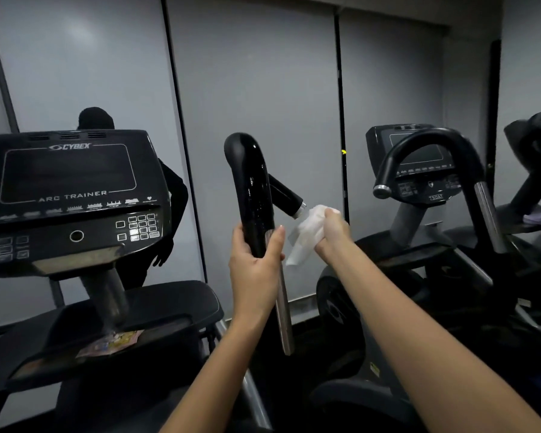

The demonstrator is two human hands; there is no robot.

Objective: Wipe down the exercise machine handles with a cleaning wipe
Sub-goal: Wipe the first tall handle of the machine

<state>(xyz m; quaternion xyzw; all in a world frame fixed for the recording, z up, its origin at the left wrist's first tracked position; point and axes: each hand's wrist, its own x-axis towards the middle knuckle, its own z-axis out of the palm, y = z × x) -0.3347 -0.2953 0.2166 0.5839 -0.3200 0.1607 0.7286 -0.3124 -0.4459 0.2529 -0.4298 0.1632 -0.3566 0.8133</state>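
A glossy black upright handle (250,185) of the arc trainer rises in the middle of the view, on a silver tube (284,310). My left hand (255,270) is wrapped around the bottom of its black grip. A short side grip (284,195) with a silver end cap branches off to the right. My right hand (333,234) holds a crumpled white cleaning wipe (306,235) just right of and below that end cap, close to it; contact is unclear.
The Cybex arc trainer console (72,195) with a keypad fills the left. A second machine with a curved black handle (425,151) and its own console stands at the right. Grey wall panels (263,73) lie behind. A dark reflection of a person shows behind the console.
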